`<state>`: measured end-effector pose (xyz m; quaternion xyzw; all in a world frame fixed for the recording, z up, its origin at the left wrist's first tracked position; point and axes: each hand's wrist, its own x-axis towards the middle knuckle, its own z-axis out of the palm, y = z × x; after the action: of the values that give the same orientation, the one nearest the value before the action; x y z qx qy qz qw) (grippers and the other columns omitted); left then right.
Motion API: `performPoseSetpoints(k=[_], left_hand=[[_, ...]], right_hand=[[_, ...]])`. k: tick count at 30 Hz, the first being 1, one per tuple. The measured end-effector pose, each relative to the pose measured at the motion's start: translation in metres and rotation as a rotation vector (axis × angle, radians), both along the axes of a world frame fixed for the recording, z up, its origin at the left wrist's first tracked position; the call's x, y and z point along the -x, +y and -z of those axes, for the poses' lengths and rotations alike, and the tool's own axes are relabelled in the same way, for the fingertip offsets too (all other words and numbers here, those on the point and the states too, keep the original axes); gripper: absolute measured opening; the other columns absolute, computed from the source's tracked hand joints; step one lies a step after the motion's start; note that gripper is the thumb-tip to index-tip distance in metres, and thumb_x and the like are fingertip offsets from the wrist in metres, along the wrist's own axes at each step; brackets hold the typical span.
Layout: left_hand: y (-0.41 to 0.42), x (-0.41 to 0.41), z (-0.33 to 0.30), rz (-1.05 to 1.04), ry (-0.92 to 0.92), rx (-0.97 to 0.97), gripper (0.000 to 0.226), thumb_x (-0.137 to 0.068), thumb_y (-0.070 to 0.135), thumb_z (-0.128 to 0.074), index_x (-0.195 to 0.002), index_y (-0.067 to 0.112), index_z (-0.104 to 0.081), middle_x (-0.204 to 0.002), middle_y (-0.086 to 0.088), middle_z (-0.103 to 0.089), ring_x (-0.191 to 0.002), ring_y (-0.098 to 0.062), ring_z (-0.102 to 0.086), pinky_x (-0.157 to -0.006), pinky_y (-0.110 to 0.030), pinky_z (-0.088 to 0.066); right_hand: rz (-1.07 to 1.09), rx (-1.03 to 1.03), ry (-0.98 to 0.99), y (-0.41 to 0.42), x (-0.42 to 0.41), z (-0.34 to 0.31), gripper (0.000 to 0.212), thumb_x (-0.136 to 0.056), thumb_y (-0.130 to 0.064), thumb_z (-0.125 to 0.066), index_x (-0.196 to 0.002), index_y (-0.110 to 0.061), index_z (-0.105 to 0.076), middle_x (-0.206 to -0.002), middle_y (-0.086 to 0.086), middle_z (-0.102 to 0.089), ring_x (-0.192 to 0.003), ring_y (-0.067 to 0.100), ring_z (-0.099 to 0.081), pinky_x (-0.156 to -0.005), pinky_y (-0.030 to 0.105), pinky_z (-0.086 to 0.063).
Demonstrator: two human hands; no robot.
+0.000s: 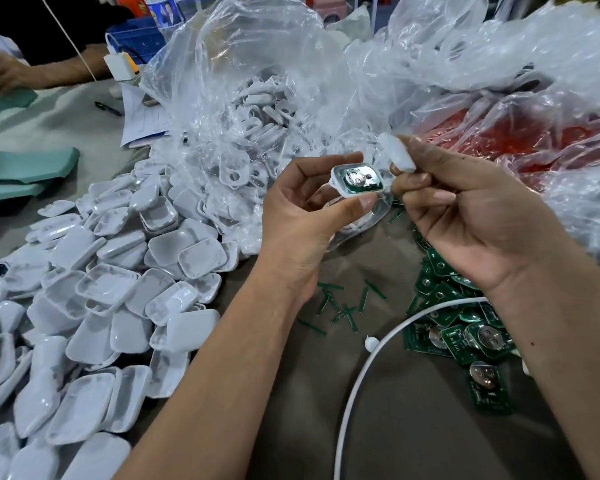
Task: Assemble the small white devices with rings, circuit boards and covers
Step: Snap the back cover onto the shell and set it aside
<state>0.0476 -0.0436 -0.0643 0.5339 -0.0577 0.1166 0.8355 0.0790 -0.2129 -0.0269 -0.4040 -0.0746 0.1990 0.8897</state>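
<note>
The left hand pinches a white shell with a circuit board seated inside. Just right of it, the right hand grips a white cover.

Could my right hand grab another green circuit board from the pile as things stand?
Probably not yet. The pile of green circuit boards lies open just below the right hand, with nothing over it but a white cable, yet that hand is already holding a white cover.
</note>
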Motion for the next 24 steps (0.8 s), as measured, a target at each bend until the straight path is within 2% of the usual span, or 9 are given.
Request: performPoseSetpoints(k=[4,7,11,16,19,24], left_hand=[[0.001,0.001,0.0,0.002,-0.001,-0.001,0.043,-0.071,-0.009,-0.082,-0.109,0.004,-0.066,-0.119,-0.014,-0.074,-0.11,-0.031,-0.071,-0.084,-0.034,-0.058],[0.0,0.001,0.0,-0.002,-0.005,-0.004,0.044,-0.071,-0.011,-0.081,-0.11,0.003,-0.065,-0.119,-0.014,-0.074,-0.109,-0.032,-0.071,-0.082,-0.033,-0.059],[-0.002,0.003,-0.002,-0.019,-0.021,-0.017,0.043,-0.069,-0.014,-0.082,-0.103,0.006,-0.065,-0.11,-0.015,-0.076,-0.102,-0.03,-0.073,-0.081,-0.037,-0.06],[-0.004,0.006,-0.006,-0.042,-0.042,-0.083,0.042,-0.069,-0.016,-0.083,-0.101,0.006,-0.065,-0.108,-0.011,-0.078,-0.1,-0.022,-0.075,-0.079,-0.031,-0.06],[-0.004,0.007,-0.007,-0.063,-0.045,-0.119,0.042,-0.07,-0.016,-0.083,-0.101,0.005,-0.065,-0.108,-0.01,-0.077,-0.1,-0.02,-0.075,-0.079,-0.028,-0.059],[-0.004,0.006,-0.006,-0.096,-0.039,-0.17,0.043,-0.069,-0.012,-0.086,-0.103,0.003,-0.066,-0.105,-0.011,-0.078,-0.101,-0.025,-0.075,-0.082,-0.034,-0.061]], right_hand=[[0.017,-0.008,-0.004,0.003,0.002,0.0,0.033,-0.087,-0.007,-0.065,-0.118,0.006,-0.061,-0.091,0.004,-0.054,-0.066,0.006,-0.051,-0.046,0.011,-0.044],[0.035,-0.002,-0.012,0.004,0.004,-0.001,0.038,-0.086,-0.008,-0.066,-0.121,0.007,-0.06,-0.094,0.006,-0.057,-0.065,0.005,-0.052,-0.046,0.011,-0.043],[0.206,0.195,-0.147,0.007,0.006,0.001,0.024,-0.078,-0.012,-0.074,-0.099,0.001,-0.074,-0.084,0.01,-0.067,-0.063,0.009,-0.053,-0.049,0.012,-0.043],[0.382,0.48,-0.404,0.012,0.008,0.01,0.008,-0.092,-0.008,-0.076,-0.099,-0.005,-0.078,-0.07,0.011,-0.066,-0.055,0.017,-0.055,-0.051,0.021,-0.048],[0.405,0.513,-0.44,0.013,0.007,0.013,0.007,-0.092,-0.011,-0.078,-0.098,-0.008,-0.079,-0.071,0.013,-0.069,-0.053,0.018,-0.058,-0.051,0.023,-0.05],[0.418,0.521,-0.477,0.014,0.005,0.014,0.005,-0.091,-0.012,-0.079,-0.096,-0.012,-0.08,-0.07,0.015,-0.071,-0.05,0.019,-0.06,-0.051,0.024,-0.053]])
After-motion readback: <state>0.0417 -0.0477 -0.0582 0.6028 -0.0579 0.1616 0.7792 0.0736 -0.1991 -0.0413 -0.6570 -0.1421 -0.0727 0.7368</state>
